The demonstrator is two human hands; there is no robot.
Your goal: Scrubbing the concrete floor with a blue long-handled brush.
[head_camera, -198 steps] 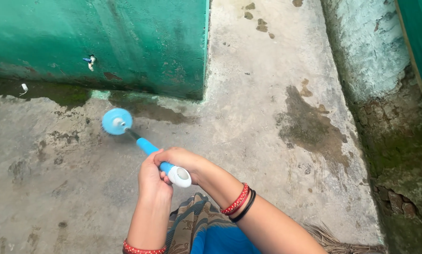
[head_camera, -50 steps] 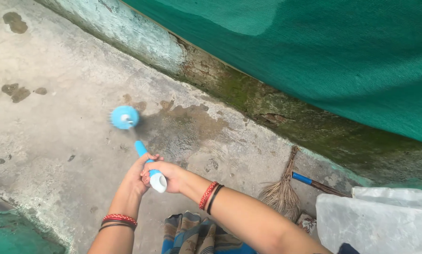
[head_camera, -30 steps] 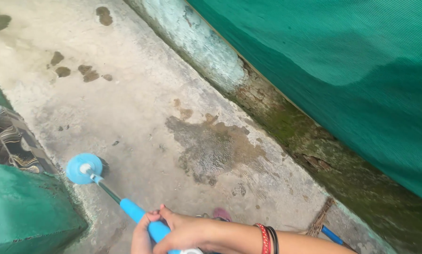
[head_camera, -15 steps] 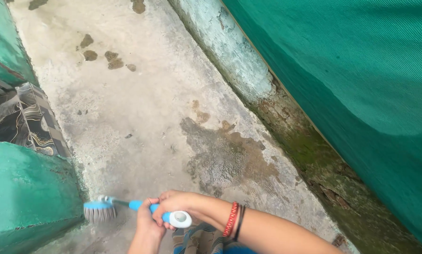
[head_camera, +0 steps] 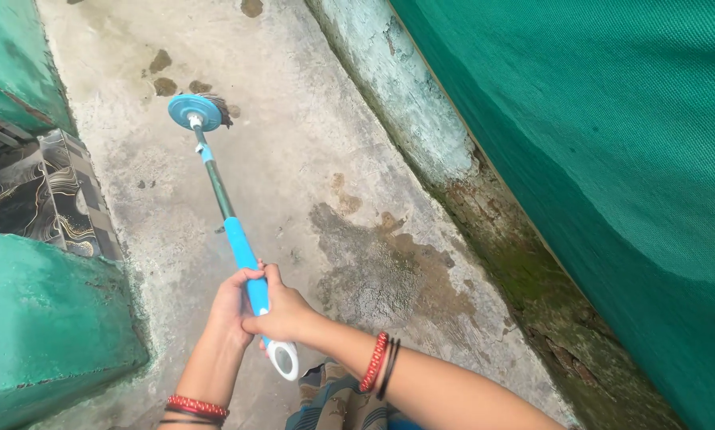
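Concrete floor (head_camera: 293,143), pale and blotched with dark stains, runs between a green wall (head_camera: 31,318) on the left and a green net (head_camera: 596,119) on the right. Both hands grip the brush (head_camera: 214,175) by its blue handle: the left hand (head_camera: 228,306) wraps it from the left, the right hand (head_camera: 282,314) closes over it just above the white end cap. Its round blue head rests well ahead, on the floor beside small dark spots. Judging by this, scrubbing is under way at full reach; working those spots would call for downward pressure along the shaft. No packages, labels or signs show.
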